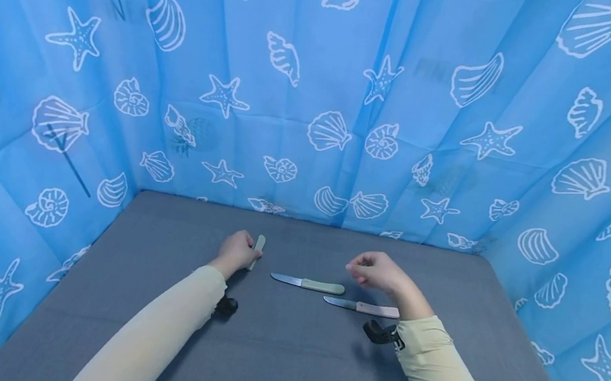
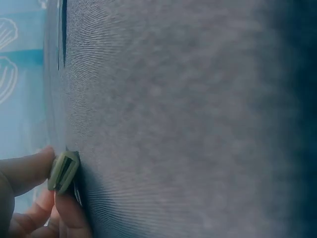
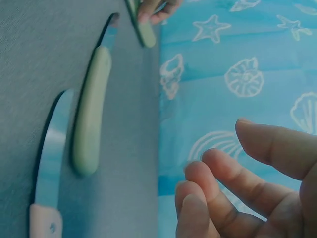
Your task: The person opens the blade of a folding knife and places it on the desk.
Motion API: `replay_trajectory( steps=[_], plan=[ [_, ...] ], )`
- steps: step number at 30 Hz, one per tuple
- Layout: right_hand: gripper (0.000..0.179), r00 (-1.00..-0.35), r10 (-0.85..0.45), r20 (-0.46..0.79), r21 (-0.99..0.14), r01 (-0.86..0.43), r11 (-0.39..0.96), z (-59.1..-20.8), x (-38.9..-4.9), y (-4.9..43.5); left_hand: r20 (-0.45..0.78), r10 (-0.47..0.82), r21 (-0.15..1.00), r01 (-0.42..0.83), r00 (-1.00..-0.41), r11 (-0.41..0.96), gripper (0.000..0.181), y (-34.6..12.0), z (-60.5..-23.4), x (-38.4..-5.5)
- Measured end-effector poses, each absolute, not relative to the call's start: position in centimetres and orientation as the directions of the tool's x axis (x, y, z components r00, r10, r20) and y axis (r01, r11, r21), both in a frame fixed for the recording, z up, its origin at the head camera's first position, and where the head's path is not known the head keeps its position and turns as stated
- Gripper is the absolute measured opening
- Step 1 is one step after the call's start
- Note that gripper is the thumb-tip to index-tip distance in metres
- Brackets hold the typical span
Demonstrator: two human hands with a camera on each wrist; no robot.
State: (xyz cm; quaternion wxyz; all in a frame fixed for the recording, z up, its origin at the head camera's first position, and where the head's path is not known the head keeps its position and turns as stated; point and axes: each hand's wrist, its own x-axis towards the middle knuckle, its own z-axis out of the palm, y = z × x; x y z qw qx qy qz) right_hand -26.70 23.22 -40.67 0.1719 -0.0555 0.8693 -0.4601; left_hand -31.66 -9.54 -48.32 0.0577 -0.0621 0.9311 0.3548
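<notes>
My left hand [image 1: 237, 251] pinches a green folding knife [image 1: 259, 244] between thumb and fingers, at the left of the group. In the left wrist view the slotted end of its green handle [image 2: 63, 172] faces the camera; its blade cannot be made out. To the right lies a second green-handled knife [image 1: 322, 287] with its blade out, pointing left. Nearer the front, a pink-handled knife [image 1: 376, 310] also lies with its blade out to the left. Over these two knives' handle ends hovers my right hand [image 1: 382, 273], its fingers loosely bent and holding nothing.
A grey cloth covers the table [image 1: 269, 368]. Blue curtain [image 1: 295, 98] with white shells and starfish hangs along the back and both sides. Black wrist straps [image 1: 379, 332] sit at both cuffs.
</notes>
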Motion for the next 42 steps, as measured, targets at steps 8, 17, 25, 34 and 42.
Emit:
replay_trajectory(
  steps=[8, 17, 25, 34, 42],
  plan=[
    [0.031, -0.937, -0.299, -0.183, -0.818, -0.024, 0.574, -39.3, -25.9, 21.6, -0.114, -0.048, 0.735, -0.116, -0.992, 0.668, 0.021, -9.9, -48.6, -31.2],
    [0.028, -0.952, -0.289, -0.097, -0.842, -0.076, 0.534, -38.5, -25.3, 19.9, 0.026, 0.039, 0.839, 0.043, -0.999, 0.543, 0.027, -9.2, -47.8, -29.7],
    [0.022, -0.970, -0.244, 0.000, -0.854, -0.127, 0.505, -39.3, -25.3, 18.0, 0.118, 0.082, 0.907, 0.141, -0.990, 0.397, 0.025, -8.1, -47.0, -28.4],
    [0.021, -0.966, -0.198, 0.165, -0.873, -0.236, 0.427, -40.4, -25.2, 15.7, 0.197, 0.107, 0.918, 0.222, -0.975, 0.329, 0.025, -6.6, -46.0, -26.6],
    [0.022, -0.968, -0.140, 0.207, -0.873, -0.247, 0.420, -41.5, -25.0, 14.6, 0.224, 0.132, 0.925, 0.253, -0.966, 0.282, 0.024, -5.7, -46.0, -25.4]
  ],
)
